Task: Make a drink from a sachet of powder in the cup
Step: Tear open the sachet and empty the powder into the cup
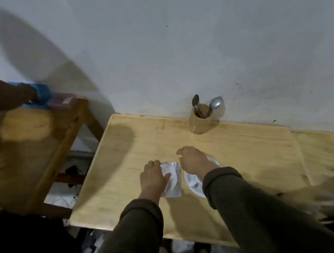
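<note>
Two hands work close together at the near middle of the table (243, 150): my left hand (154, 178) lies flat on the silvery sachet (173, 179), fingers spread, pinning rather than pinching it; my right hand (194, 162) hovers, loosely curled, over the white cup (194, 185) just beside the sachet, and I cannot tell if it grips anything. A hard tear could scatter powder, or my right sleeve could tip the cup. The spoons (216, 103) wait in their holder (199, 122) by the wall.
</note>
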